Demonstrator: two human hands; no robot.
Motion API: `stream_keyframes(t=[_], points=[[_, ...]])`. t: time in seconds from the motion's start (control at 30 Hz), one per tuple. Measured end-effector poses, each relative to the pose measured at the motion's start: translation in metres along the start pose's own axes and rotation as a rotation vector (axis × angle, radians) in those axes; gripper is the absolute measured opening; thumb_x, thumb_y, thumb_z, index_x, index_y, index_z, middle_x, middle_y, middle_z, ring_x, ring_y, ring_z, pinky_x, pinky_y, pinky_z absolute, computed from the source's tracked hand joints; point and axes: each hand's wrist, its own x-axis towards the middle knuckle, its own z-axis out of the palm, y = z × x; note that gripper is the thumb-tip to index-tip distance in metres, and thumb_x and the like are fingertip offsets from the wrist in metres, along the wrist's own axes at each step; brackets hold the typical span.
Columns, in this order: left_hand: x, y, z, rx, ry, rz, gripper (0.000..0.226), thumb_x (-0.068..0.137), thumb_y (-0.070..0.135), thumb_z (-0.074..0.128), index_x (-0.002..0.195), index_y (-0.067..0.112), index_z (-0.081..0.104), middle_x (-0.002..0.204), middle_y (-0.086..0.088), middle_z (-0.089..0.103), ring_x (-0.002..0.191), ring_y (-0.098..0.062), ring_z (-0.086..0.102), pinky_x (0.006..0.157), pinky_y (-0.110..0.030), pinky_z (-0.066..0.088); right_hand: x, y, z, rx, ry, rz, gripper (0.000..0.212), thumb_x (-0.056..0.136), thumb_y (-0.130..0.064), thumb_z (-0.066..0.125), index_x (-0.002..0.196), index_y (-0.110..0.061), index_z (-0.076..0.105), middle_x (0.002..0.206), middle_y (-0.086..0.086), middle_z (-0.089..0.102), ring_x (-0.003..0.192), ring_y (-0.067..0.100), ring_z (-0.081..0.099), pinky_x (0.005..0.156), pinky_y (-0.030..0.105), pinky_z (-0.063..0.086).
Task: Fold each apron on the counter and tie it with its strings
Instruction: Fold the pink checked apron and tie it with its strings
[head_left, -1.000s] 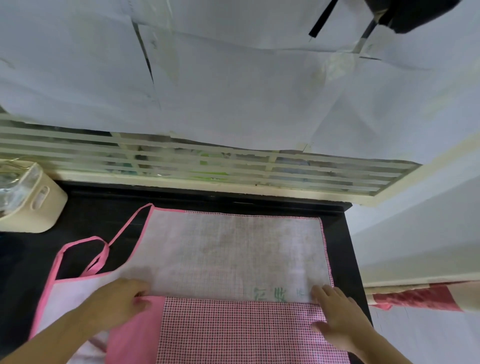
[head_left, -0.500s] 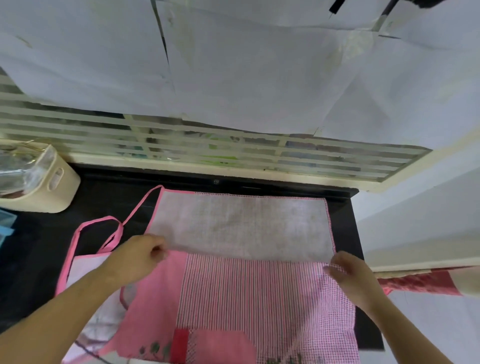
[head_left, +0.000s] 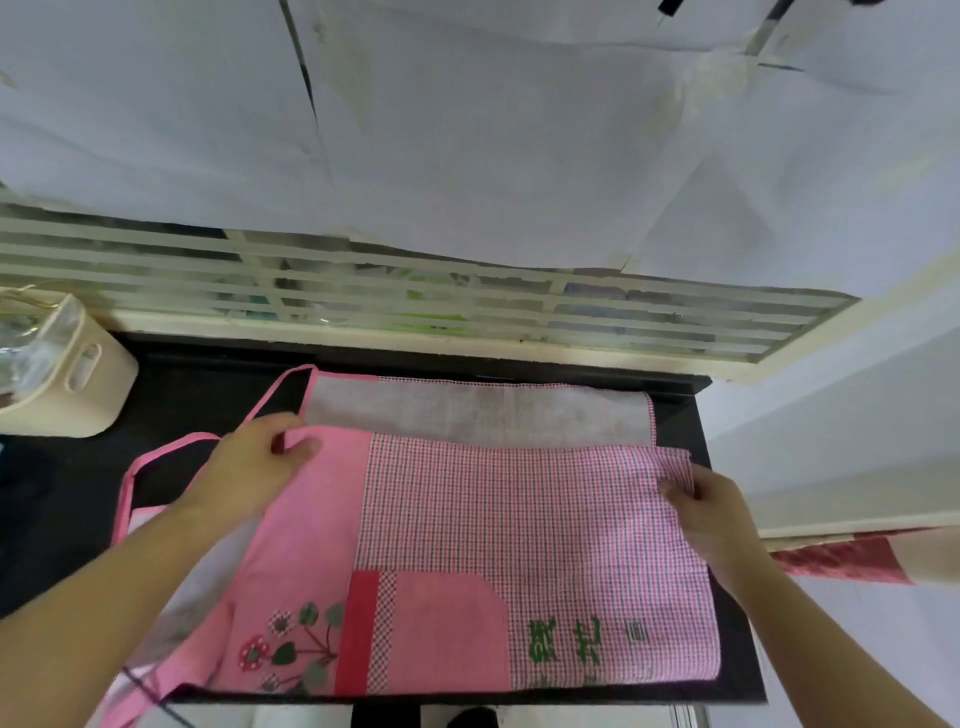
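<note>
On the counter (head_left: 680, 415) both hands pinch the apron (head_left: 493, 519) fold – left hand (head_left: 249, 467) one corner, right hand (head_left: 711, 509) the other. I'd keep the edge taut & level w/ the far hem – no skew.

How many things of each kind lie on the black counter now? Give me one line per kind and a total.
Aprons: 1, the pink apron held by the left hand and right hand
Cream baskets: 1, the basket
Total: 2

One head-worn camera is looking forward and steeply down, close over the surface (head_left: 727, 623), facing the window (head_left: 415, 306) beyond.
</note>
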Motion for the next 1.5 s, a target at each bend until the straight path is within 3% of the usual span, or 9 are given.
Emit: stream_keyframes(t=[0.1, 0.2, 0.63, 0.8, 0.9, 1.03, 1.1, 1.2, 1.5], points=[[0.026, 0.017, -0.006, 0.062, 0.043, -0.006, 0.015, 0.103, 0.025, 0.061, 0.089, 0.025, 0.068, 0.081, 0.001, 0.07, 0.074, -0.018, 0.065, 0.062, -0.031, 0.044, 0.027, -0.02, -0.003, 0.01, 0.026, 0.009, 0.026, 0.103, -0.011, 0.054, 0.083, -0.004, 0.069, 0.077, 0.015, 0.072, 0.072, 0.043, 0.067, 0.066, 0.053, 0.056], [0.049, 0.03, -0.008, 0.108, 0.072, -0.002, 0.015, 0.104, 0.024, 0.058, 0.091, 0.021, 0.064, 0.08, 0.001, 0.067, 0.074, -0.02, 0.065, 0.059, -0.027, 0.039, 0.055, -0.03, -0.003, -0.006, 0.056, 0.058, 0.023, 0.104, -0.009, 0.049, 0.089, -0.005, 0.067, 0.086, 0.019, 0.072, 0.071, 0.04, 0.064, 0.06, 0.042, 0.048], [0.104, 0.03, 0.016, 0.061, 0.148, -0.005, 0.009, 0.103, 0.023, 0.064, 0.098, 0.018, 0.069, 0.081, 0.001, 0.067, 0.069, -0.012, 0.061, 0.059, -0.024, 0.04, 0.105, -0.025, 0.026, 0.019, 0.163, 0.143, 0.017, 0.107, -0.022, 0.054, 0.1, -0.019, 0.069, 0.089, -0.005, 0.073, 0.08, 0.03, 0.071, 0.071, 0.04, 0.059], [0.109, 0.017, 0.029, 0.189, 0.266, 0.036, 0.023, 0.096, 0.016, 0.069, 0.118, 0.01, 0.068, 0.11, -0.011, 0.069, 0.098, -0.032, 0.065, 0.087, -0.047, 0.052, 0.109, -0.023, 0.042, 0.022, 0.293, 0.142, 0.015, 0.107, -0.026, 0.054, 0.115, -0.016, 0.063, 0.112, 0.007, 0.072, 0.093, 0.027, 0.069, 0.081, 0.044, 0.061], [0.096, 0.02, 0.041, 0.41, 0.312, 0.136, 0.053, 0.086, 0.008, 0.075, 0.137, 0.007, 0.059, 0.136, -0.022, 0.055, 0.127, -0.043, 0.051, 0.108, -0.062, 0.038, 0.094, -0.028, 0.06, -0.333, 0.317, 0.11, 0.061, 0.097, -0.031, 0.069, 0.148, -0.014, 0.04, 0.151, 0.014, 0.048, 0.14, 0.037, 0.046, 0.12, 0.053, 0.032], [0.061, 0.037, 0.083, 0.421, 0.085, 0.374, 0.053, 0.094, 0.016, 0.067, 0.145, 0.018, 0.054, 0.15, -0.007, 0.044, 0.134, -0.026, 0.053, 0.119, -0.045, 0.041, 0.04, -0.055, 0.11, -0.592, 0.112, -0.224, 0.078, 0.099, -0.036, 0.063, 0.161, -0.024, 0.017, 0.17, 0.008, 0.012, 0.158, 0.031, 0.01, 0.128, 0.053, 0.008], [0.042, 0.033, 0.114, 0.355, -0.067, 0.303, 0.056, 0.103, 0.033, 0.057, 0.156, 0.028, 0.041, 0.164, -0.001, 0.025, 0.149, -0.023, 0.037, 0.125, -0.043, 0.023, 0.017, -0.056, 0.142, -0.605, -0.104, -0.318, 0.072, 0.104, -0.047, 0.048, 0.163, -0.038, 0.007, 0.173, 0.0, -0.006, 0.16, 0.029, -0.008, 0.129, 0.059, 0.005], [0.023, 0.012, 0.139, 0.472, -0.156, 0.209, 0.069, 0.106, 0.059, 0.035, 0.164, 0.045, 0.0, 0.172, 0.012, -0.017, 0.16, -0.019, -0.016, 0.118, -0.065, -0.008, 0.003, -0.043, 0.167, -0.642, -0.238, -0.337, 0.073, 0.104, -0.066, 0.026, 0.156, -0.053, -0.023, 0.166, -0.01, -0.038, 0.152, 0.021, -0.038, 0.124, 0.063, -0.015], [-0.05, -0.019, 0.139, 0.527, -0.288, 0.201, 0.081, 0.092, 0.084, 0.014, 0.154, 0.054, -0.029, 0.164, 0.017, -0.04, 0.15, -0.013, -0.04, 0.12, -0.074, -0.008, -0.055, 0.0, 0.164, -0.735, -0.336, -0.307, 0.08, 0.097, -0.078, 0.022, 0.153, -0.054, -0.029, 0.165, -0.011, -0.039, 0.152, 0.019, -0.037, 0.124, 0.065, -0.011]])
